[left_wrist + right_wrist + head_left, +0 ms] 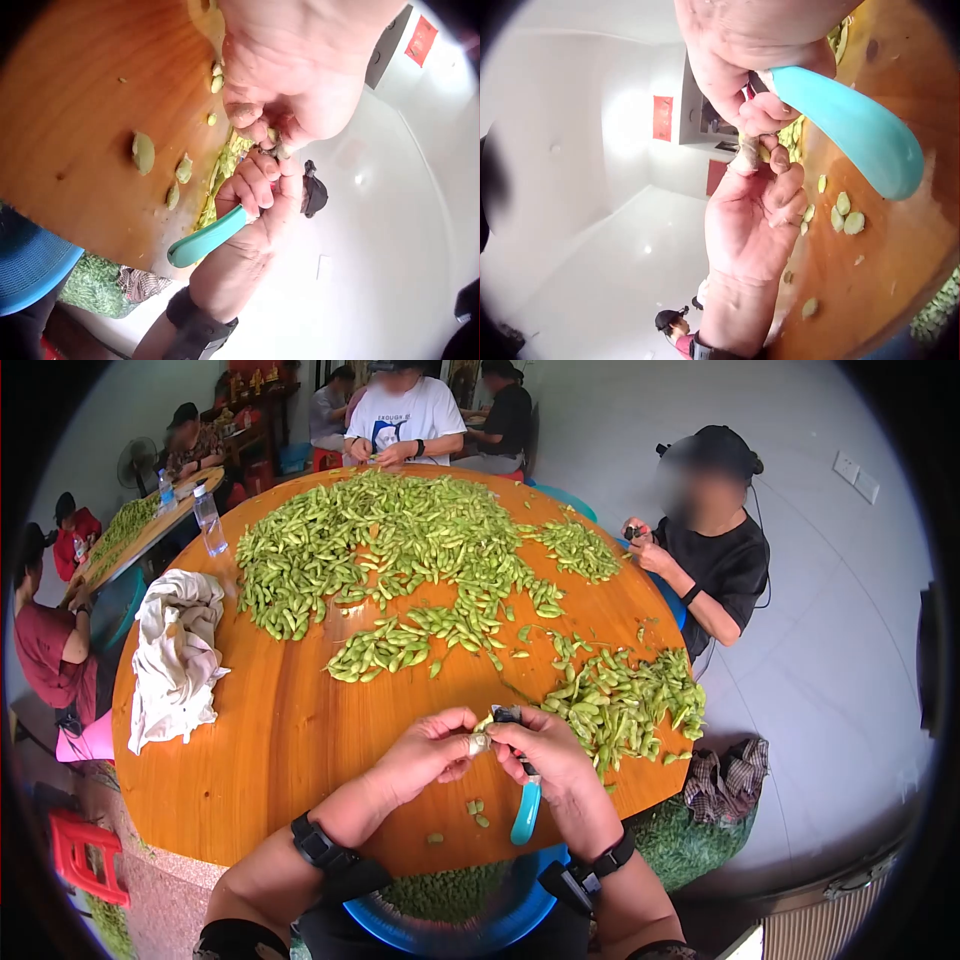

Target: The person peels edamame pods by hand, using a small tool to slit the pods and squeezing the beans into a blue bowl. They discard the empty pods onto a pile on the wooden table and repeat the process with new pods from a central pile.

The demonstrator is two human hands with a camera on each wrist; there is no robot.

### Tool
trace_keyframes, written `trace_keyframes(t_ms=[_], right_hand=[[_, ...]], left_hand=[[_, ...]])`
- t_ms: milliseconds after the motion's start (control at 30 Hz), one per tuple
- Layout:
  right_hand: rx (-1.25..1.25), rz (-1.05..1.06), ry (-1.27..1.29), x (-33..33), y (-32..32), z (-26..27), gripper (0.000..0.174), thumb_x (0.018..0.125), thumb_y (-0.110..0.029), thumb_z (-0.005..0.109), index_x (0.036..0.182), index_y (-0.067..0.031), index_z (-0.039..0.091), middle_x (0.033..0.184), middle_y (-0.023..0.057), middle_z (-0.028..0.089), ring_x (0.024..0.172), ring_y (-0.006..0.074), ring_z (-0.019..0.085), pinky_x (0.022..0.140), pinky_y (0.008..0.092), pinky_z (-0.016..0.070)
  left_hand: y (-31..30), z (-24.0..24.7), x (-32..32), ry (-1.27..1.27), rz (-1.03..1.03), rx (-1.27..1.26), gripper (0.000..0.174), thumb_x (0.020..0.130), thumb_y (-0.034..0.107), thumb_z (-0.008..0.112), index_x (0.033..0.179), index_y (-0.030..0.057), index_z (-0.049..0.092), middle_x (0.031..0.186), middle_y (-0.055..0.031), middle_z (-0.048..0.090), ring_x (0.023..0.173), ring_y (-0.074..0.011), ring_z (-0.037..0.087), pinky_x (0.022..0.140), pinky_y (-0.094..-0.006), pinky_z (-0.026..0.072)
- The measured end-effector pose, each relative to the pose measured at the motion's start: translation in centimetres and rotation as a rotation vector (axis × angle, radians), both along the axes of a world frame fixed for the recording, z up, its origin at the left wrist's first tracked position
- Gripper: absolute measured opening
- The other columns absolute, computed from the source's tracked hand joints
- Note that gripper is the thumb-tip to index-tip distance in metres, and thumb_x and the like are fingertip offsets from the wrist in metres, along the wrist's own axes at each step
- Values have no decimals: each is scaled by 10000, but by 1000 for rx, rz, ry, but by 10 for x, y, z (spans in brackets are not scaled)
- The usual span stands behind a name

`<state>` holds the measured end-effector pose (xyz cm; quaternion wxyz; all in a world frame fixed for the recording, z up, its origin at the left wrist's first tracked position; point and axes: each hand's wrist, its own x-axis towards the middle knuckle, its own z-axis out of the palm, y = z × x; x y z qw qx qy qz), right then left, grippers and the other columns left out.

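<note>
Over the near side of the round table, my left hand [425, 752] pinches a green bean pod [484, 724] between thumb and fingers. A pale wrap covers the tip of the left thumb. Close against it, my right hand [552, 755] grips a tool with a curved turquoise handle [525, 815]; the handle's end sticks out below the palm, and the fingers hide most of the working end. Both hands' fingertips meet at the pod. Several loose pale-green beans [847, 217] lie on the wood below the hands.
A large pile of green pods [390, 540] covers the wooden table's [270, 760] far half; a smaller pile [630, 705] lies right of my hands. At left are a white cloth [180, 650] and a water bottle [209, 520]. A blue basin [400, 935] sits below the edge. Other people sit around.
</note>
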<state>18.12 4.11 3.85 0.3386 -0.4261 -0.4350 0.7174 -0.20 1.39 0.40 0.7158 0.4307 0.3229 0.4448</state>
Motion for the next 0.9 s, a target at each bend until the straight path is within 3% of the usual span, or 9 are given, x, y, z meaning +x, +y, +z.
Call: trace_keyframes(t_ms=[167, 467, 533, 567, 633, 667, 733, 833, 900], right_hand=[[4, -16, -27, -5, -2, 0, 135, 832, -146, 674, 812, -39, 593, 605, 20, 569, 410, 81, 476, 353, 219, 332], [50, -73, -121, -12, -10, -3, 92, 842, -107, 658, 831, -41, 595, 611, 20, 581, 419, 78, 488, 361, 222, 351], [60, -86, -107, -9, -9, -5, 90, 841, -100, 657, 833, -39, 591, 612, 20, 582, 423, 71, 490, 360, 217, 352], [61, -88, -106, -8, -10, -4, 90, 841, -100, 657, 833, -39, 591, 612, 20, 582, 423, 71, 490, 360, 217, 352], [75, -162, -157, -3, -10, -1, 91, 847, -96, 645, 834, -28, 585, 614, 15, 572, 419, 64, 474, 358, 212, 346], [75, -162, -150, 5, -8, -2, 91, 847, -96, 645, 834, -28, 585, 614, 15, 572, 419, 64, 474, 358, 212, 346], [209, -198, -199, 29, -1, -5, 103, 859, -124, 623, 872, -28, 590, 607, 4, 556, 423, 53, 451, 365, 203, 347], [199, -240, -252, 55, 2, 0, 93, 882, -102, 562, 836, -21, 566, 605, 8, 538, 420, 57, 428, 360, 210, 320], [200, -263, -225, 65, 1, -1, 92, 885, -95, 550, 829, -22, 559, 606, 10, 536, 422, 59, 431, 361, 213, 323]], left_hand=[[1, 4, -2, -95, 8, -88, 60, 901, 127, 546, 936, 79, 538, 723, 11, 504, 538, -61, 419, 439, -197, 273], [-1, 10, 5, 140, 98, -130, 107, 895, 48, 433, 920, 65, 535, 719, 5, 491, 533, -51, 389, 438, -201, 257], [0, 3, 2, 201, 41, -67, 113, 913, 107, 436, 928, 53, 534, 730, 4, 492, 619, -68, 465, 538, -209, 386], [0, 1, 2, 201, 38, -66, 113, 913, 107, 436, 928, 53, 534, 730, 4, 492, 619, -68, 465, 538, -209, 386], [0, -1, 2, 518, 114, 182, 129, 894, 104, 465, 907, 30, 570, 774, -48, 567, 657, -166, 570, 597, -292, 466], [-1, 0, 0, 525, 114, 184, 129, 894, 104, 465, 907, 30, 570, 774, -48, 567, 657, -166, 570, 597, -292, 466], [-5, 2, -5, 1030, 219, 686, 162, 870, 44, 476, 944, 34, 620, 817, -93, 601, 661, -231, 586, 617, -315, 470], [-15, 20, -5, 1134, 198, 788, 132, 836, 96, 573, 934, 54, 650, 869, -135, 605, 756, -327, 603, 699, -376, 499], [-15, 30, -6, 1175, 240, 800, 143, 823, 134, 596, 916, 37, 645, 901, -145, 613, 807, -340, 611, 729, -402, 500]])
